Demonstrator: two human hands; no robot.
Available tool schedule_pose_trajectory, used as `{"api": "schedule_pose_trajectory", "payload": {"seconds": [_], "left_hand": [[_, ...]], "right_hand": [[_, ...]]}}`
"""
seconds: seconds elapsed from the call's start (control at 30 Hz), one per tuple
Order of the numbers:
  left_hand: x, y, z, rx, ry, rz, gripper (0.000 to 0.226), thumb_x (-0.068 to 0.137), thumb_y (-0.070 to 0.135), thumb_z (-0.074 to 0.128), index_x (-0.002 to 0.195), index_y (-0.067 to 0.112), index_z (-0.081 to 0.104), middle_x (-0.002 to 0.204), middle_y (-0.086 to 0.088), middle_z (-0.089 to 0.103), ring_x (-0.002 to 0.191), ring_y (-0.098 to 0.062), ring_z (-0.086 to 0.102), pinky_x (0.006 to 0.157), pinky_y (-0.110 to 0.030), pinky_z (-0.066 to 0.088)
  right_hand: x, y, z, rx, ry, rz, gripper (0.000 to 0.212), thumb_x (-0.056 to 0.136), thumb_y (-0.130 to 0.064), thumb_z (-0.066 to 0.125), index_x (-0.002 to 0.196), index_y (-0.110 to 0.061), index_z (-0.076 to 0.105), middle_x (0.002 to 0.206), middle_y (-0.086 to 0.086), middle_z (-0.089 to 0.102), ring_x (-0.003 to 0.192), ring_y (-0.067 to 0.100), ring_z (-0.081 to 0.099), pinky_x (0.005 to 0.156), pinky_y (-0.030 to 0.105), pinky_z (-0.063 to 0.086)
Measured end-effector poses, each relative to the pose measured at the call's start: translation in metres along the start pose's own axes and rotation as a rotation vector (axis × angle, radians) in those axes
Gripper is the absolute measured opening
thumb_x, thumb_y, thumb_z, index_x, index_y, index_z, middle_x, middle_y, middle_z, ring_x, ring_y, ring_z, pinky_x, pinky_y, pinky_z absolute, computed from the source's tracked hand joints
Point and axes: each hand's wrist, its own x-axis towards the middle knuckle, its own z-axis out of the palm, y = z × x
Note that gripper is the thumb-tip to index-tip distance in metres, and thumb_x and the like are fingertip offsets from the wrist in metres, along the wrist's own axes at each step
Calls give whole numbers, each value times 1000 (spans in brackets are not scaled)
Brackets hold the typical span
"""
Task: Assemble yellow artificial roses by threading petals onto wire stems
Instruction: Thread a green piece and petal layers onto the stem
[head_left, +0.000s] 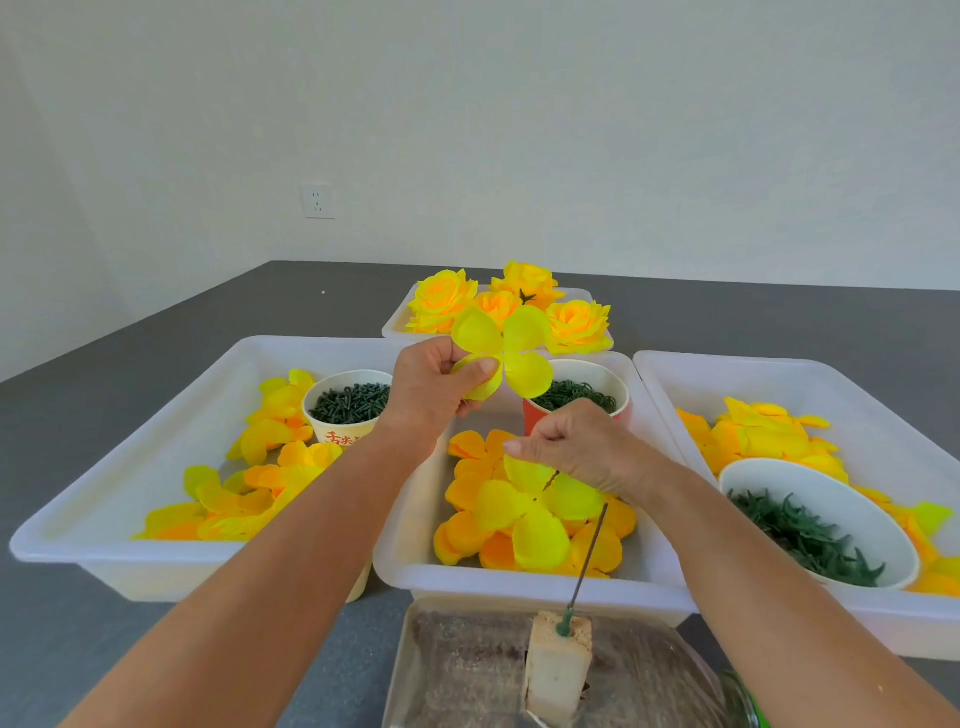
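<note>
Grey table (156, 332) is carrying four white trays. Left tray (171, 415) is holding loose yellow-orange petals and a paper cup (345, 402) of dark green bits. Right tray (810, 395) is holding more petals plus a white bowl (810, 525) of green calyx pieces. Middle tray (415, 545) is holding an orange petal pile (478, 525) and a red cup (576, 395) of green rings. Far tray (397, 322) is holding finished yellow roses (519, 304).

Left hand (431, 387) is raised above the middle tray, thumb and fingers pinching one lobe of a four-lobed yellow petal piece (506, 351); the piece is sticking up and to the right of the hand, in front of the roses.

Right hand (582, 447) is sitting lower, fingers curled together and pinching the top of a thin stem (548, 480); a second yellow petal layer (530, 506) is hanging just below the hand on that stem, over the orange pile.

Nearest the camera, a wire spike (587, 561) is standing tilted in a pale block (558, 665), apart from both hands.
</note>
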Motion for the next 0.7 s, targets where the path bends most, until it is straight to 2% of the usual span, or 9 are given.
{"api": "schedule_pose_trajectory", "payload": {"seconds": [0.07,0.13,0.23,0.33,0.4,0.43,0.53,0.6,0.7], "left_hand": [[1,-1,0,40,8,27,15,85,2,63,72,3,57,60,-8,55,38,-3,44,39,-17,39],[1,-1,1,83,-7,56,17,86,-3,60,74,9,61,60,1,59,39,-1,45,41,-15,40],[-2,-1,2,289,-70,185,19,80,-8,63,79,11,66,64,2,60,50,-1,51,50,-15,42],[-7,-2,3,490,-129,323,26,69,-6,74,63,17,64,58,12,56,54,2,51,51,-7,36],[-7,-3,4,540,-155,349,19,69,-4,75,65,13,67,63,4,63,60,-5,53,55,-14,42],[-7,-3,4,542,-164,355,14,70,-4,74,68,9,69,68,-4,67,63,-11,55,58,-21,46],[-9,-3,4,533,-199,383,10,71,-6,72,74,3,71,73,-15,70,62,-14,57,57,-21,46],[-10,-3,6,511,-216,392,8,72,-4,74,77,3,72,74,-13,70,60,-10,56,56,-16,45],[-7,-3,8,468,-213,318,21,76,-4,71,97,1,69,86,-6,68,71,-7,58,63,-6,45]], "right_hand": [[-2,1,-1,-84,-108,79,47,86,-32,65,48,-13,47,43,-8,44,45,-3,52,49,11,38],[-5,1,-3,-197,-200,132,31,84,-33,68,62,-12,67,59,-3,65,58,2,60,58,18,48],[-3,0,-7,-213,-22,124,17,84,-24,67,87,-9,74,76,3,70,70,10,63,62,22,50],[0,-9,-13,334,249,348,27,93,-32,53,98,-11,68,76,5,69,64,13,62,53,21,50],[0,-11,-19,714,234,461,48,97,-47,38,95,-9,67,77,8,71,61,17,65,49,23,50],[-2,-12,-20,753,197,472,52,95,-52,39,96,-8,68,78,10,72,61,18,66,50,25,51],[-6,-13,-16,674,142,395,31,82,-26,69,107,-9,63,89,11,72,73,21,68,61,29,56],[-4,-13,-13,669,180,354,35,75,-5,73,107,-7,61,93,11,69,78,20,66,67,30,55],[-3,-12,-14,650,292,294,22,74,-1,73,92,-10,65,86,7,67,76,18,63,68,29,54]]}}
